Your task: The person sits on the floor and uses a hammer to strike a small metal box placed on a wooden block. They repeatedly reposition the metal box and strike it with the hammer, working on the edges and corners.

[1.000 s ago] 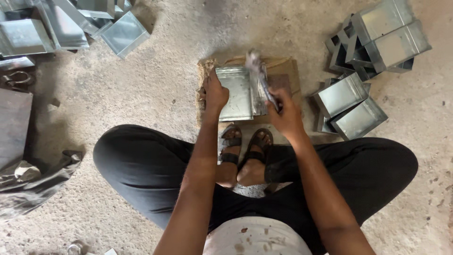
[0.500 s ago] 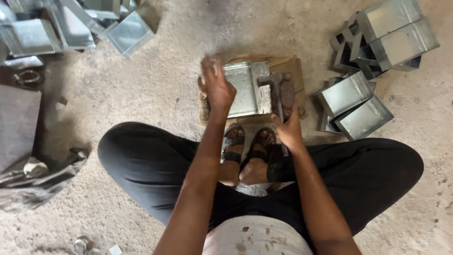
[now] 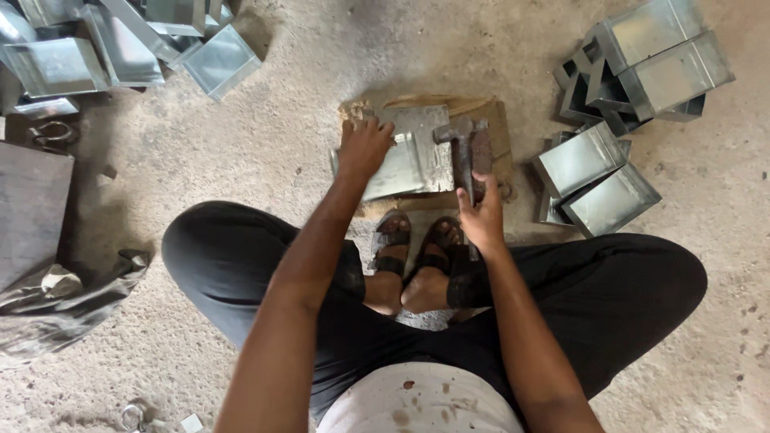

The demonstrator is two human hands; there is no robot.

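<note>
I sit cross-legged on the concrete floor (image 3: 265, 144), my legs in black trousers (image 3: 609, 297) filling the lower half of the view and my sandalled feet (image 3: 417, 248) tucked in at the centre. At 10 to 11 o'clock, well apart from me, lies a heap of bent metal pieces (image 3: 112, 48). At 1 to 2 o'clock sits a stack of folded metal boxes (image 3: 642, 72), with two more open boxes (image 3: 597, 176) just beside my right knee. At 9 o'clock a dark flat slab (image 3: 32, 208) lies with a crumpled grey cloth (image 3: 64, 305) below it. Straight ahead at 12 o'clock, a brown pad (image 3: 501, 132) rests on the floor, and the metal sheet (image 3: 417, 152) lies flat on it. My left hand (image 3: 362, 148) presses down on the sheet's left part, fingers spread, its grip open and flat on the metal. My right hand (image 3: 481, 216) has its grip closed around the handle of the hammer (image 3: 465, 148), whose head lies over the sheet's right edge, at about 12 o'clock from that hand.
</note>
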